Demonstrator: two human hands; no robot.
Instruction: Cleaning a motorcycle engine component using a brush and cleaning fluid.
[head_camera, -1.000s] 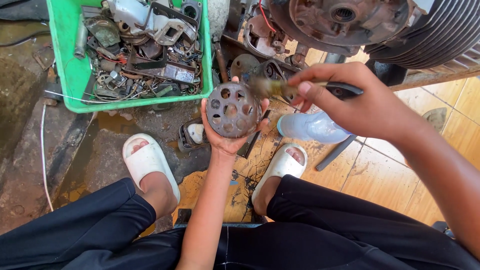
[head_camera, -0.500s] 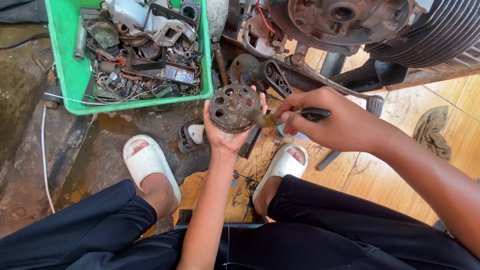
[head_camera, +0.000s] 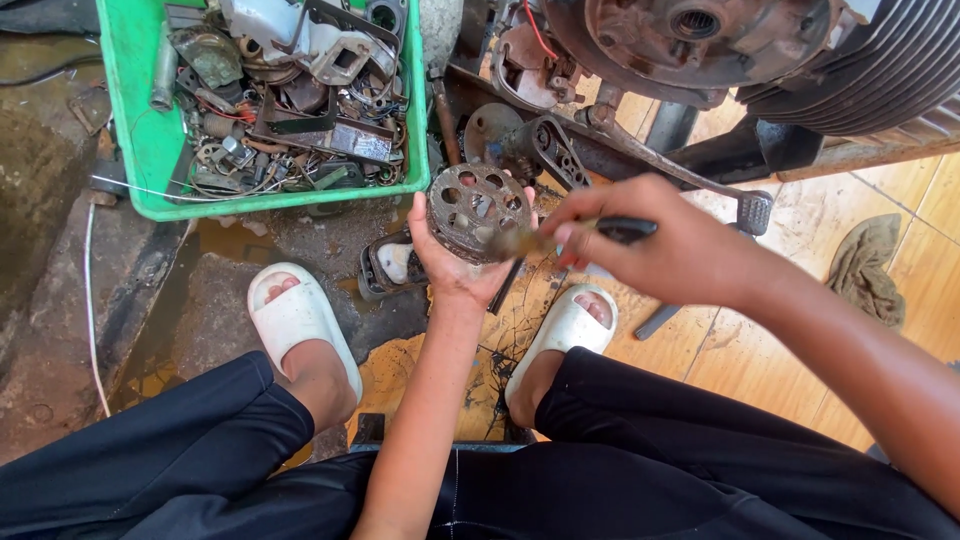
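Over oily concrete, left hand (head_camera: 455, 265) clamps a perforated round hub (head_camera: 477, 211); right hand (head_camera: 665, 250) pinches a brush (head_camera: 545, 240).

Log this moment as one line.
left hand: holds round holed metal part | right hand: holds brush, bristles at the part | green crate of scrap behind | engine above

round grimy metal clutch hub (head_camera: 478, 210) pierced with circular holes, held face-up above the wet floor, cupped from below, dark-handled brush (head_camera: 575, 236) gripped near level, its blurred bristle end laid against the hub's right edge
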